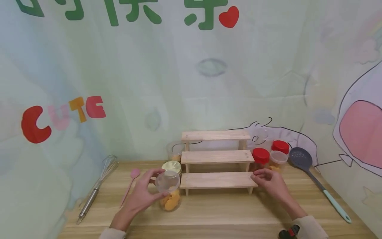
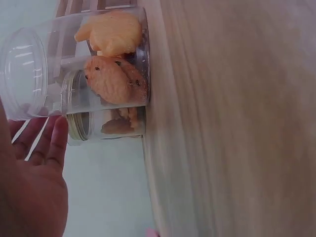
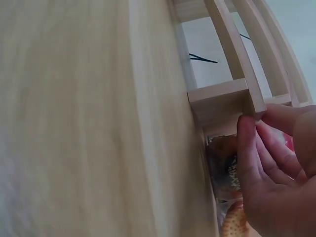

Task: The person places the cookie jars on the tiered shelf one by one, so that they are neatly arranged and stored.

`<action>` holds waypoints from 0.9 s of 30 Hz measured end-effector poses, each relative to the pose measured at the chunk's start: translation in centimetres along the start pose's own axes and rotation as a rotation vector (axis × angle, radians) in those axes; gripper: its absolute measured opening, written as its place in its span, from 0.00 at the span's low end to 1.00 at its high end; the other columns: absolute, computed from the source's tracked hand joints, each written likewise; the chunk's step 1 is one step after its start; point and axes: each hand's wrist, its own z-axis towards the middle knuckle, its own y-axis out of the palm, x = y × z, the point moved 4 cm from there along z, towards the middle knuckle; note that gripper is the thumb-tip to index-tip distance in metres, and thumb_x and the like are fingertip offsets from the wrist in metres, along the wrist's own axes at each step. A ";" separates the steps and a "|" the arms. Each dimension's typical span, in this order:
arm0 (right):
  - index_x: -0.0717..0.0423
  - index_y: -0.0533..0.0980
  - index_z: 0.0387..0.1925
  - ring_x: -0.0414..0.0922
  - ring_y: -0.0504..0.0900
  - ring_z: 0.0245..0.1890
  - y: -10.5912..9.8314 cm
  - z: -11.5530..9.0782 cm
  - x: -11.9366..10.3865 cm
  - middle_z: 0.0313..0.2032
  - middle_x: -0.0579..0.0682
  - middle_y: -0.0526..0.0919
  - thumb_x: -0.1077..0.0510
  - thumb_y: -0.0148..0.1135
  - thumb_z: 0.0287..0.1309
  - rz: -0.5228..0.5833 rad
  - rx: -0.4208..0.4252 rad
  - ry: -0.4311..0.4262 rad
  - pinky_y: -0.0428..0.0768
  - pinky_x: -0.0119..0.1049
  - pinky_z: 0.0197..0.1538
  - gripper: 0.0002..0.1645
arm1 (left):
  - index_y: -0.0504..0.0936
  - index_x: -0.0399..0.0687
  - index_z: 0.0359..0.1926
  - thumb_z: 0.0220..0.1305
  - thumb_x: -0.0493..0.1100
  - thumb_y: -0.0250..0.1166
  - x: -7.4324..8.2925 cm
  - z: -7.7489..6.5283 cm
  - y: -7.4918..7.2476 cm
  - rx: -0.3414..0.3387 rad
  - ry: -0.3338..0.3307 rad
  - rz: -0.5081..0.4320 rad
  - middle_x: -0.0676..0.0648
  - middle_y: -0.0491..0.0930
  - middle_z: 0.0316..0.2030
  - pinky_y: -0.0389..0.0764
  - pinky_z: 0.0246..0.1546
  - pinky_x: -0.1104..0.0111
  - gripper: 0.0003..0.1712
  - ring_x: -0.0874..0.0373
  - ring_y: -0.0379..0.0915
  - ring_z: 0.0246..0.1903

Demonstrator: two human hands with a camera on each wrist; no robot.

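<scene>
My left hand (image 1: 141,192) grips a clear plastic jar (image 1: 171,201) by its clear lid (image 1: 168,181), thumb in front and fingers behind. Inside the jar are orange and brown cookies (image 2: 116,76); its base stands on the table. Behind it is a second jar with a gold lid (image 1: 172,166). At the other side, my right hand (image 1: 274,184) pinches the right end of the lowest tier of a three-tier wooden stand (image 1: 217,180). In the right wrist view, thumb and fingertips (image 3: 247,129) meet at that board's corner (image 3: 256,109).
Red-lidded jars (image 1: 261,156) and a clear-lidded jar (image 1: 278,157) stand right of the stand, another clear jar (image 1: 176,150) behind its left side. A whisk (image 1: 96,189) and pink spoon (image 1: 131,184) lie left; a slotted skimmer (image 1: 316,181) lies right. A printed curtain (image 1: 143,83) hangs behind.
</scene>
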 end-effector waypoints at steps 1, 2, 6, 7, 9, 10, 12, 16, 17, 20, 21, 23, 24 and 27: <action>0.60 0.85 0.56 0.43 0.86 0.43 0.0 0.0 0.2 0.50 0.54 0.91 0.45 0.77 0.66 0.009 -0.001 0.011 0.85 0.29 0.45 0.27 | 0.78 0.49 0.68 0.52 0.51 0.87 0.0 0.1 0.2 -0.020 -0.014 0.002 0.50 0.84 0.59 0.86 0.50 0.63 0.44 0.55 0.79 0.56; 0.60 0.84 0.57 0.43 0.86 0.44 0.0 0.0 0.3 0.51 0.55 0.91 0.44 0.77 0.67 0.017 0.000 0.017 0.85 0.29 0.46 0.28 | 0.77 0.51 0.69 0.50 0.54 0.88 0.0 0.1 0.4 -0.037 -0.034 0.011 0.51 0.84 0.60 0.85 0.51 0.63 0.47 0.55 0.79 0.56; 0.60 0.85 0.58 0.44 0.84 0.48 -0.1 0.0 0.4 0.56 0.57 0.90 0.43 0.76 0.67 0.023 0.003 0.029 0.83 0.30 0.47 0.30 | 0.76 0.53 0.69 0.49 0.63 0.88 0.2 0.4 0.7 -0.065 -0.087 0.068 0.54 0.85 0.59 0.85 0.51 0.65 0.50 0.58 0.80 0.55; 0.61 0.85 0.58 0.44 0.84 0.50 -0.1 0.0 0.5 0.57 0.57 0.89 0.42 0.76 0.67 0.021 0.005 0.028 0.83 0.30 0.47 0.30 | 0.77 0.53 0.68 0.49 0.64 0.87 0.3 0.4 0.7 -0.063 -0.098 0.081 0.55 0.85 0.58 0.84 0.51 0.65 0.50 0.58 0.81 0.54; 0.61 0.86 0.58 0.45 0.84 0.52 -0.1 0.0 0.4 0.59 0.59 0.89 0.42 0.76 0.67 0.021 0.004 0.035 0.83 0.30 0.48 0.31 | 0.77 0.52 0.68 0.50 0.65 0.87 0.4 0.3 0.7 -0.053 -0.113 0.088 0.55 0.85 0.58 0.85 0.51 0.65 0.49 0.59 0.81 0.53; 0.61 0.86 0.58 0.45 0.83 0.53 -0.1 -0.1 0.4 0.60 0.59 0.88 0.42 0.76 0.67 0.017 0.004 0.035 0.82 0.31 0.48 0.31 | 0.77 0.51 0.68 0.50 0.64 0.86 0.4 0.3 0.7 -0.045 -0.118 0.088 0.54 0.85 0.58 0.85 0.51 0.64 0.49 0.59 0.81 0.54; 0.61 0.86 0.58 0.45 0.83 0.53 0.0 -0.1 0.3 0.59 0.59 0.89 0.42 0.76 0.67 0.009 0.008 0.035 0.82 0.31 0.47 0.30 | 0.77 0.50 0.69 0.51 0.65 0.86 0.4 0.2 0.7 -0.033 -0.138 0.087 0.53 0.85 0.59 0.84 0.52 0.63 0.50 0.59 0.81 0.55; 0.62 0.87 0.57 0.41 0.83 0.49 0.2 -0.1 0.1 0.57 0.57 0.91 0.43 0.76 0.68 0.007 0.010 0.025 0.81 0.30 0.46 0.29 | 0.76 0.48 0.71 0.50 0.67 0.86 0.5 0.3 0.4 -0.018 -0.167 0.109 0.50 0.84 0.61 0.85 0.52 0.60 0.54 0.56 0.81 0.55; 0.62 0.87 0.57 0.40 0.83 0.48 0.3 0.0 0.0 0.56 0.57 0.91 0.44 0.76 0.68 0.012 0.009 0.023 0.82 0.30 0.46 0.29 | 0.76 0.49 0.71 0.50 0.68 0.85 0.7 0.4 0.2 -0.014 -0.168 0.118 0.50 0.84 0.61 0.85 0.52 0.60 0.54 0.56 0.81 0.54; 0.63 0.86 0.58 0.40 0.84 0.47 0.3 0.0 -0.1 0.56 0.57 0.91 0.44 0.76 0.68 0.020 0.001 0.022 0.83 0.30 0.45 0.29 | 0.76 0.53 0.72 0.49 0.71 0.84 1.6 1.0 -0.5 0.009 -0.161 0.160 0.52 0.84 0.62 0.85 0.51 0.57 0.54 0.56 0.81 0.52; 0.63 0.86 0.58 0.40 0.84 0.48 0.3 0.0 0.0 0.56 0.58 0.91 0.44 0.76 0.68 0.020 0.000 0.024 0.83 0.30 0.45 0.30 | 0.76 0.55 0.72 0.49 0.72 0.84 2.0 1.3 -0.8 0.018 -0.156 0.172 0.53 0.84 0.63 0.85 0.51 0.55 0.54 0.56 0.81 0.53; 0.63 0.86 0.58 0.41 0.84 0.49 0.2 0.0 0.1 0.57 0.58 0.90 0.44 0.76 0.68 0.012 0.000 0.026 0.83 0.30 0.46 0.30 | 0.75 0.59 0.73 0.50 0.73 0.82 2.8 2.0 -1.1 0.038 -0.148 0.186 0.55 0.83 0.64 0.84 0.52 0.53 0.53 0.56 0.81 0.54; 0.63 0.86 0.58 0.41 0.83 0.50 0.1 0.0 0.1 0.57 0.58 0.90 0.43 0.75 0.68 0.004 0.002 0.026 0.82 0.30 0.47 0.30 | 0.74 0.62 0.73 0.51 0.73 0.82 3.3 2.4 -1.3 0.049 -0.145 0.187 0.56 0.82 0.65 0.83 0.53 0.52 0.53 0.56 0.81 0.56; 0.62 0.86 0.58 0.39 0.82 0.50 0.0 -0.1 0.4 0.58 0.57 0.90 0.44 0.75 0.68 -0.011 0.007 0.027 0.81 0.29 0.48 0.29 | 0.73 0.65 0.75 0.54 0.70 0.82 4.8 3.8 -1.3 0.085 -0.107 0.147 0.56 0.80 0.67 0.82 0.55 0.49 0.51 0.55 0.79 0.60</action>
